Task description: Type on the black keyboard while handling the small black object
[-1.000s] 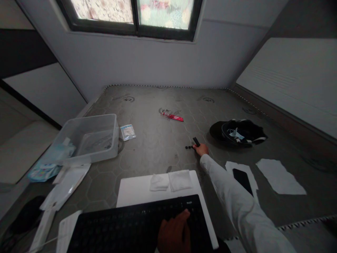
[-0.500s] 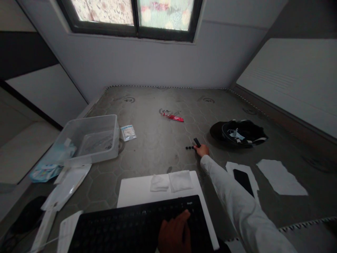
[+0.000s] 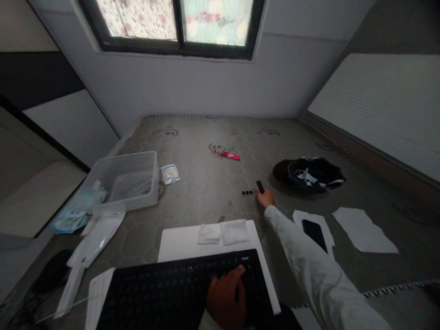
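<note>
A black keyboard (image 3: 161,288) lies in front of me. My left hand (image 3: 227,295) rests over its right part, the index finger stretched out onto the keys near the upper right corner and the other fingers loosely bent. My right hand (image 3: 266,198) is farther out on the mat, closed around a small black stick-shaped tool (image 3: 260,186) that points up and away. Just left of its fingertips several small black keycaps (image 3: 247,192) lie in a row. Under the keyboard's far edge is a white board (image 3: 178,237) with two folded white cloths (image 3: 235,232) on it.
On the left stand a clear plastic box (image 3: 156,183), a blue-white packet (image 3: 70,222) and a white sachet (image 3: 170,174). A red-handled tool (image 3: 230,156) lies ahead. To the right are a dark cap (image 3: 316,174), a phone (image 3: 314,234) on paper, and a white sheet (image 3: 364,229).
The view has shifted slightly. My right hand has moved a little rightward from the keycap row with the black tool, which has tilted. The left hand stays on the keyboard.
</note>
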